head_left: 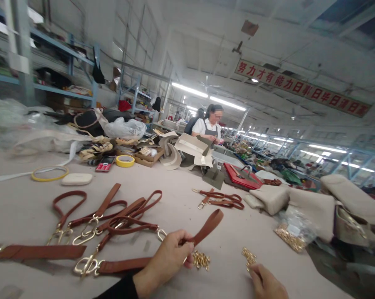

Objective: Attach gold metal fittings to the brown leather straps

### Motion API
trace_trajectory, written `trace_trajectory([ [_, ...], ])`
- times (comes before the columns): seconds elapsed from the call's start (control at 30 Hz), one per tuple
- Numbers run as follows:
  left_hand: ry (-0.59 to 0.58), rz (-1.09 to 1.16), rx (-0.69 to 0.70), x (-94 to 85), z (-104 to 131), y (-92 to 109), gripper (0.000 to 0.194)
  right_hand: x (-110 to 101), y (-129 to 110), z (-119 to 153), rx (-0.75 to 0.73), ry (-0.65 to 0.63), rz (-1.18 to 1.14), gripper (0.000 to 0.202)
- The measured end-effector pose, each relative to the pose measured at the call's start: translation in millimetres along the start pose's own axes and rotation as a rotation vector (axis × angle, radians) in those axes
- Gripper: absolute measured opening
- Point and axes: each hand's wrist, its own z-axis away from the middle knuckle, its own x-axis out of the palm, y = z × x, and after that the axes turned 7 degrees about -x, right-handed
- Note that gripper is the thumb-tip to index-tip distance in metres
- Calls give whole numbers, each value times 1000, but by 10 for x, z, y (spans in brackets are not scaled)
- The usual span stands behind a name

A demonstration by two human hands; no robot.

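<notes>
My left hand (170, 253) is closed in a pinch on a brown leather strap (208, 226), whose looped end stands up past the fingers. Just beyond the thumb lies a small pile of gold metal fittings (201, 261). My right hand (267, 283), at the lower edge, has its fingertips pressed together beside a smaller group of gold fittings (248, 256); whatever they may hold is hidden. To the left spread several brown straps (128, 226) with gold clasps (84, 265). Another pair of straps (223, 200) lies further back.
Beige bag pieces (310, 209) and a plastic bag of gold fittings (292, 236) lie at the right. Along the back are yellow tape (125, 161), a calculator (105, 164), a white case (77, 179), a cardboard box (148, 158) and a red piece (242, 176). A person (208, 124) stands behind.
</notes>
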Motion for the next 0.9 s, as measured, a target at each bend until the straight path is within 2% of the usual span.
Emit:
trace_trajectory([
  [0.03,-2,-36,19,1,10,-2,20,-26,-185,49,-13,35,-82,23],
  [0.1,6,-128,67,0,31,-1,17,-49,-603,143,-67,21,-251,31],
  [0.2,25,-211,129,2,59,6,13,-1,-1196,236,-170,20,-485,29],
  [0.27,21,-222,148,8,69,5,13,70,-1472,259,-237,12,-548,24],
  [0.33,-13,-214,164,13,73,-2,14,155,-1630,256,-303,14,-565,20],
  [0.57,-66,-130,192,19,80,-7,16,356,-1711,208,-427,72,-509,17],
  [0.77,-66,-129,170,53,124,-9,16,377,-1662,243,-413,105,-523,18],
  [0.9,-83,-182,208,59,128,3,16,401,-1665,247,-372,128,-530,18],
])
